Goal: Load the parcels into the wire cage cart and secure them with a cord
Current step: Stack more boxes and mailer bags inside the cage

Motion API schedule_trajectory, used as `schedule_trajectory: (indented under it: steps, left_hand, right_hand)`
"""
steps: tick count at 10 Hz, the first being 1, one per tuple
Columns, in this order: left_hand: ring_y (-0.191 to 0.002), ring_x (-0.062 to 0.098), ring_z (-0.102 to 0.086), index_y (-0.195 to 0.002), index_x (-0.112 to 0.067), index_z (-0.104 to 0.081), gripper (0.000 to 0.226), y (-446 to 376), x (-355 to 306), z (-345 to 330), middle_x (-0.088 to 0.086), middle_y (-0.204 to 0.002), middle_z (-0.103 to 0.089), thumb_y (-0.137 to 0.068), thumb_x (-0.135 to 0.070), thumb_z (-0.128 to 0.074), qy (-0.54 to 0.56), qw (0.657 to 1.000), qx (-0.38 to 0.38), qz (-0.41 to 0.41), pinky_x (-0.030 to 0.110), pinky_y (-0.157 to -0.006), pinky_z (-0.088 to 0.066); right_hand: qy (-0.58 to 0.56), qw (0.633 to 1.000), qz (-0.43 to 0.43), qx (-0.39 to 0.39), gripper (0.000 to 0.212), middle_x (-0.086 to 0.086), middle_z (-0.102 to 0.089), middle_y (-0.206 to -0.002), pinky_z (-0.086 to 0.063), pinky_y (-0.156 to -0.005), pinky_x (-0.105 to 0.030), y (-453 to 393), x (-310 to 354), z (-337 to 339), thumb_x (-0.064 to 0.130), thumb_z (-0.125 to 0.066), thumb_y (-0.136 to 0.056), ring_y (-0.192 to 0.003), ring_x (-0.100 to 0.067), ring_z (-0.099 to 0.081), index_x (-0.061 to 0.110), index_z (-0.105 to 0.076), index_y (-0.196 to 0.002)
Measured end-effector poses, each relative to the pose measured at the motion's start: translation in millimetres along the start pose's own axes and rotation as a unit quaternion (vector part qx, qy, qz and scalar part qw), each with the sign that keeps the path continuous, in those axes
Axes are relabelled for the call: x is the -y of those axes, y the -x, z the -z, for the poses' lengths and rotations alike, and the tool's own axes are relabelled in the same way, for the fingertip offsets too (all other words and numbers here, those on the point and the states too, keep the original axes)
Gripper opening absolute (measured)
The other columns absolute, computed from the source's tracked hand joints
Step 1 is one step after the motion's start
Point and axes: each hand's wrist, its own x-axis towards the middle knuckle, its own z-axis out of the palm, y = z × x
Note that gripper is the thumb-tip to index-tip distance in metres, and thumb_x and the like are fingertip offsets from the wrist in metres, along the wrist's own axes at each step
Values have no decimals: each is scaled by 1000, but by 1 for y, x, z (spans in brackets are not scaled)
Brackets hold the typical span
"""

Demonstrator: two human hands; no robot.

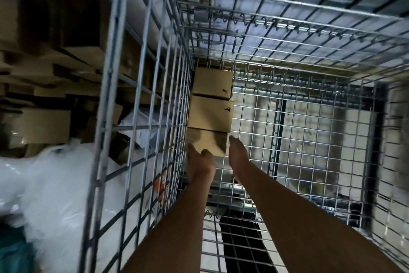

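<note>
You are looking down into the wire cage cart (287,117), with both of your bare arms reaching in toward its left wall. Three brown cardboard parcels sit in a row along that wall on the mesh floor: the far parcel (212,82) in the back corner, the middle parcel (210,113) touching it, and the near parcel (208,142) between your hands. Your left hand (200,162) grips the near parcel's closer left corner, thumb curled over the top edge and fingers hidden beneath or behind the box. Your right hand (238,154) lies flat against the parcel's right side, fingers straight and pressed to the cardboard. Whether the near parcel rests fully on the floor or is just above it cannot be told. Outside the cage, to the left, a blurred heap of cardboard boxes (44,73) is stacked against the mesh, and below it lies a mass of clear plastic wrap (44,184), with something orange (160,184) showing through the wires near your left forearm.
</note>
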Motion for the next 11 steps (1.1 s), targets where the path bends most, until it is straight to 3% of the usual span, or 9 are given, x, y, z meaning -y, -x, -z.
schedule_trajectory:
  steps: [1,2,3,4,5,6,7,9,11]
  left_hand:
    - [-150,34,-31,-163,-17,-12,60,35,-35,29,11,-168,-19,-108,-34,-28,-38,999,28,8,45,-120,-25]
    - [-150,31,-30,-160,-15,-23,56,80,-66,56,10,-167,-25,-109,-37,-21,-56,992,92,-71,42,-123,-24]
    - [-152,27,-29,-158,-8,-26,50,146,-120,105,12,-166,-25,-110,-22,-26,-107,958,187,-190,37,-125,-23]
    - [-140,31,-46,-149,-20,-43,45,236,-189,191,12,-154,-47,-109,-34,-28,-153,922,164,-317,39,-112,-37]
    - [-112,33,-64,-113,-22,-61,47,315,-255,288,11,-117,-67,-107,-47,-22,-169,887,26,-430,43,-96,-51]
    - [-141,27,-44,-145,-17,-49,48,364,-298,387,8,-151,-50,-108,-37,-25,-157,854,-85,-490,42,-115,-38]
    - [-155,27,-18,-158,-5,-26,52,403,-303,488,10,-167,-24,-109,-24,-19,-210,826,-176,-493,41,-124,-22]
    - [-155,23,-19,-158,-19,-28,55,468,-197,665,-1,-166,-27,-107,-37,-19,-185,817,-375,-398,50,-123,-21]
    - [-155,20,-18,-159,-22,-24,56,501,21,793,-5,-166,-26,-107,-40,-17,-108,848,-454,-252,49,-125,-16]
  right_hand:
    - [62,997,42,-8,51,-24,-52,-144,-43,-110,-46,34,18,12,34,-31,-106,-131,-39,-51,1,-49,-141]
    - [75,994,57,-60,57,-23,-52,-144,-41,-111,-45,82,51,25,43,-28,-107,-131,-39,-51,3,-50,-142]
    - [132,981,106,-94,65,-22,-48,-151,-34,-113,-45,170,108,48,52,-23,-107,-137,-39,-47,9,-49,-147]
    - [267,930,234,-99,62,-22,-49,-150,-36,-112,-45,284,182,89,52,-21,-107,-136,-40,-48,13,-49,-147]
    - [281,877,363,-140,52,-36,-54,-136,-51,-96,-49,395,250,116,32,-29,-108,-118,-48,-60,-1,-53,-140]
    - [338,827,419,-159,59,-30,-42,-152,-39,-111,-48,492,309,114,40,-30,-109,-137,-42,-48,0,-36,-153]
    - [394,760,491,-165,68,-22,-37,-158,-29,-119,-40,574,350,89,50,-29,-107,-147,-31,-36,1,-31,-154]
    - [479,633,605,-68,76,-12,-28,-164,-28,-121,-44,729,347,-53,60,-22,-104,-150,-28,-31,7,-22,-158]
    - [519,535,664,63,74,-12,-27,-165,-22,-124,-43,836,246,-234,57,-25,-105,-152,-28,-28,6,-24,-158]
